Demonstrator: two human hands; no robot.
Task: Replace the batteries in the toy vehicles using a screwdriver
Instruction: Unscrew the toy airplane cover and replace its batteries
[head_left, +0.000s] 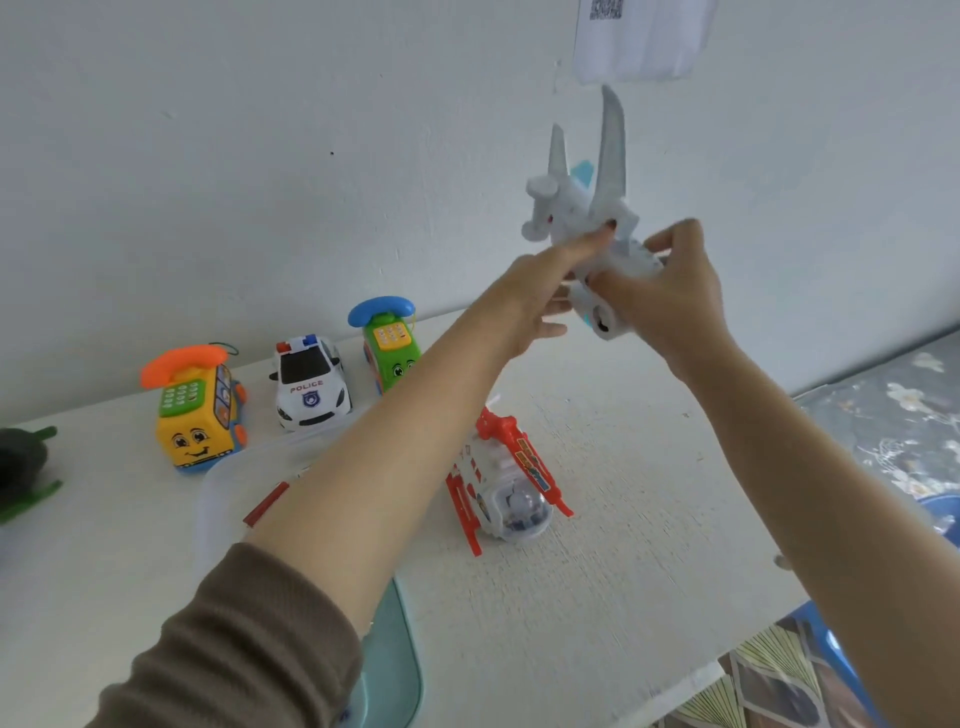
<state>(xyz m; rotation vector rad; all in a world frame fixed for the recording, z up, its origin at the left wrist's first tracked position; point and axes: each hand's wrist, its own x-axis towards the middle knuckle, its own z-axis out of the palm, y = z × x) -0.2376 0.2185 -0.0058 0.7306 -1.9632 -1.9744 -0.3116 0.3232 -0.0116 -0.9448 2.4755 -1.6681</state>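
Inspection finding: the white toy airplane (576, 208) is being held up in the air in the upper right-centre of the frame. It is clear of the counter (597, 597), with its wings pointing up toward the wall and its nose pointing down.

The left hand (540, 296) is gripping it from the left. One finger is lying stretched along the fuselage and the others are curling beneath. The right hand (670, 296) is gripping it from the right, its fingers curling round the body near the nose.

Along the wall at left-centre, three toys are standing in a row: a yellow telephone bus (195, 421), a police car (310, 387) and a green telephone car (389, 345).

A red-and-white toy helicopter (506, 478) is lying at centre frame, below the raised arms. A clear plastic container (221, 499) is sitting at lower left-centre, holding a red rod-shaped item (266, 503) that the left forearm is partly hiding — whether it is the screwdriver cannot be told.

A dark green toy (23, 473) is sitting at the left edge.
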